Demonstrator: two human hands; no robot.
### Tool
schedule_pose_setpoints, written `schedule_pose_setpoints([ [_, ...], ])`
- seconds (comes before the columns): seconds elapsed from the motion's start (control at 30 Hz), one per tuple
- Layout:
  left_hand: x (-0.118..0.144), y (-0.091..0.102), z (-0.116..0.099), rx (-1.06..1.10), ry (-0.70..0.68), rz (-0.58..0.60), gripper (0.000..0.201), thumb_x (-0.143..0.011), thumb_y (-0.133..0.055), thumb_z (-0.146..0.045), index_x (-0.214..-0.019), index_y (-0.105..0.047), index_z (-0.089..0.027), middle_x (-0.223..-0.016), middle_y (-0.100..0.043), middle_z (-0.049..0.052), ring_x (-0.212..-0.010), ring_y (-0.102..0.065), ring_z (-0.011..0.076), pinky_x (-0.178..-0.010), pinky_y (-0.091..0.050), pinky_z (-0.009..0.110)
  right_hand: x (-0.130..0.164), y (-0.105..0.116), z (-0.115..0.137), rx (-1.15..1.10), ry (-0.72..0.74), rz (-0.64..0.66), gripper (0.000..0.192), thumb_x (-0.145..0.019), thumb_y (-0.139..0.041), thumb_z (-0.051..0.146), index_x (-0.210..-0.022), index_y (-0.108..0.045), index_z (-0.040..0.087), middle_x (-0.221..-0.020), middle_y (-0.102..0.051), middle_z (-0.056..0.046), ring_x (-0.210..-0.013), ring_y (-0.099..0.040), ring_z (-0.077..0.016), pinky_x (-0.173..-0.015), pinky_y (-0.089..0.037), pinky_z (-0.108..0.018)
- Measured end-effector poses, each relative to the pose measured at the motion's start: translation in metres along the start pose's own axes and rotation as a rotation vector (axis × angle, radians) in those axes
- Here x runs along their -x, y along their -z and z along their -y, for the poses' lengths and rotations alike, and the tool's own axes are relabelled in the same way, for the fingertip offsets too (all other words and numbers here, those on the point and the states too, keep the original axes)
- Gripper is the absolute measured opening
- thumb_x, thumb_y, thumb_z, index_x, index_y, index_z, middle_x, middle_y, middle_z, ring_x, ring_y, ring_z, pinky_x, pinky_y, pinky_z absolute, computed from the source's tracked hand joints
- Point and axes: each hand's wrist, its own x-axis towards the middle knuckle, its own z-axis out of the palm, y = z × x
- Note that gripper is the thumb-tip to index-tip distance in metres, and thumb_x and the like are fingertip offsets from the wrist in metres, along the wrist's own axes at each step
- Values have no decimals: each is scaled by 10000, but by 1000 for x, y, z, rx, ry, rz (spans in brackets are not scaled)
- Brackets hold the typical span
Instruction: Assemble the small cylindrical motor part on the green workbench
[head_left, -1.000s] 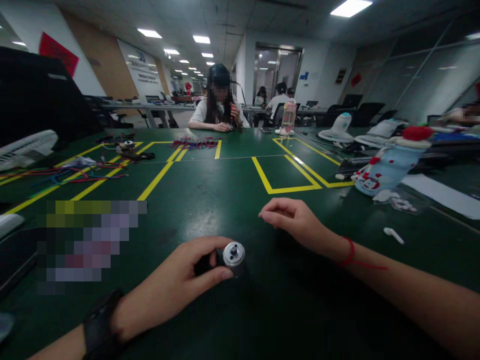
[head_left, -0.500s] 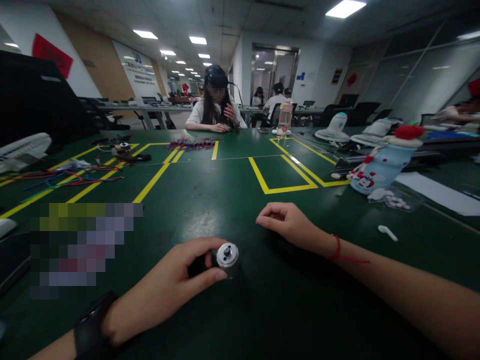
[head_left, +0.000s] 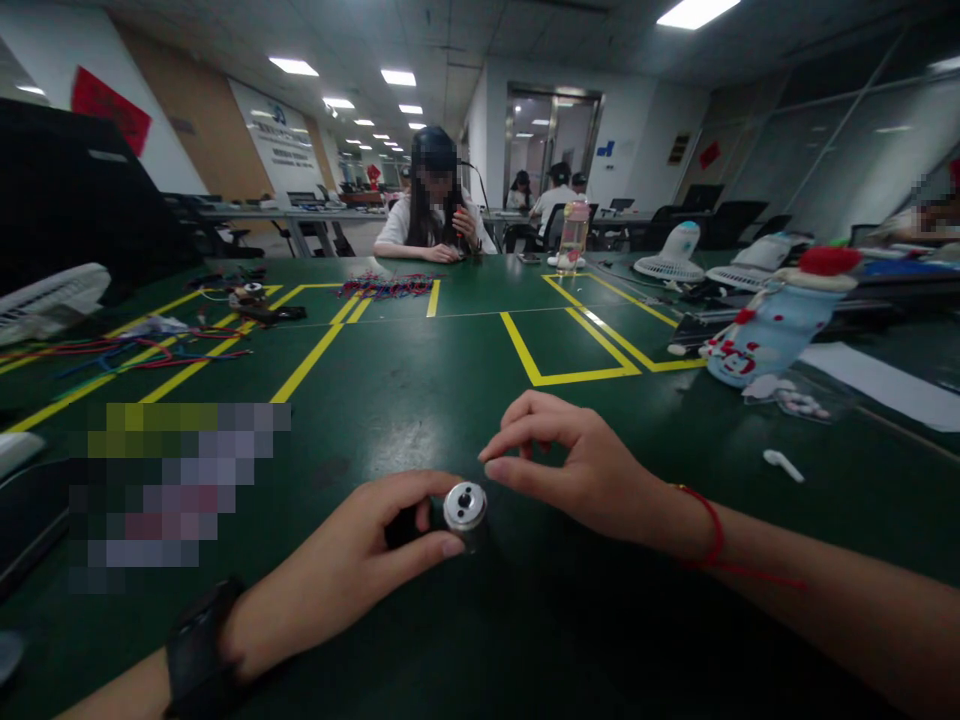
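Observation:
My left hand (head_left: pixel 367 545) is wrapped from the left round a small silver cylindrical motor (head_left: pixel 465 505), thumb in front and index finger behind. The motor stands upright, its round metal face up, with a dark centre and small holes. Just to the right and above it, my right hand (head_left: pixel 577 465) hovers with thumb and index fingertip brought together. Whatever those fingertips hold, if anything, is too small to make out. They are close to the motor but apart from it.
On the green table (head_left: pixel 420 390) lie red and blue wires (head_left: pixel 394 287) and loose cables (head_left: pixel 165 345) at the left. At the right are a blue bottle (head_left: pixel 784 330), a bag of beads (head_left: pixel 799 400) and a white earbud (head_left: pixel 784 465). A person (head_left: pixel 431 215) sits opposite.
My right hand has moved left and nearer the motor, its fingers stretching out more. The motor stays in my left hand, and its top looks slightly more tilted towards me.

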Motion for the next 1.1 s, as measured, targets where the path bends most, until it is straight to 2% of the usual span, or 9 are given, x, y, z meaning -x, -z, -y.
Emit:
schedule_pose_setpoints([
  [0.17,-1,9,-1,7,15,11,295,-904,-619,-357,-1193,-572,-326,-1121,-650,-18,-949,-596,209,-807,-492,326,6,12,-25,199,7,334,143,-812,-721,338,-919,-761,252,-982,-604,-15,-924,-568,-150,-841,-415,-317],
  [0.3,-6,7,5,1,18,0,304,-904,-614,-359,-1203,-571,-327,-1156,-647,-8,-991,-597,222,-823,-501,336,7,13,-36,298,41,401,167,-815,-704,421,-936,-762,321,-1048,-595,0,-997,-544,-170,-898,-359,-360],
  [0.43,-7,5,4,7,12,-3,312,-904,-611,-355,-1211,-577,-316,-1166,-649,1,-988,-608,219,-839,-509,338,6,18,-35,252,24,408,205,-802,-716,415,-967,-757,301,-1055,-603,-11,-1001,-544,-178,-902,-366,-359],
  [0.57,-5,8,0,9,3,4,314,-904,-613,-363,-1213,-590,-310,-1151,-659,11,-986,-619,229,-852,-511,359,3,21,-35,-29,-96,314,267,-817,-697,382,-1020,-732,213,-1017,-635,-46,-908,-580,-164,-805,-436,-311],
  [0.73,-3,9,-3,6,10,-3,324,-903,-621,-374,-1221,-579,-325,-1175,-654,10,-1014,-611,240,-854,-507,366,-3,25,-52,-361,-389,-55,240,-817,-667,367,-869,-709,137,-762,-627,-25,-669,-536,-117,-623,-418,-260],
  [0.83,-2,9,-5,2,14,-1,321,-906,-619,-379,-1219,-577,-324,-1173,-654,8,-1013,-609,237,-848,-505,355,-5,30,-59,-410,-430,-146,260,-830,-634,372,-884,-685,123,-744,-604,-20,-622,-507,-100,-589,-400,-252],
  [0.93,-2,9,-7,-8,11,4,322,-910,-615,-374,-1225,-569,-331,-1181,-650,0,-1015,-604,234,-833,-505,342,-3,34,-52,-335,-372,0,264,-771,-717,342,-940,-693,140,-810,-622,-27,-675,-533,-114,-617,-408,-260],
  [1.03,-2,8,-7,-12,2,1,318,-908,-618,-361,-1221,-569,-328,-1182,-649,-3,-1014,-602,232,-817,-504,329,1,32,-37,-43,-128,321,313,-708,-790,357,-979,-725,215,-982,-615,-34,-861,-558,-159,-755,-417,-308],
  [1.1,-2,8,-6,-13,0,-1,305,-910,-617,-352,-1210,-575,-319,-1170,-651,0,-1010,-600,230,-822,-498,329,5,27,-31,143,1,418,241,-713,-791,384,-912,-749,254,-1012,-594,-22,-945,-544,-178,-846,-385,-344],
])
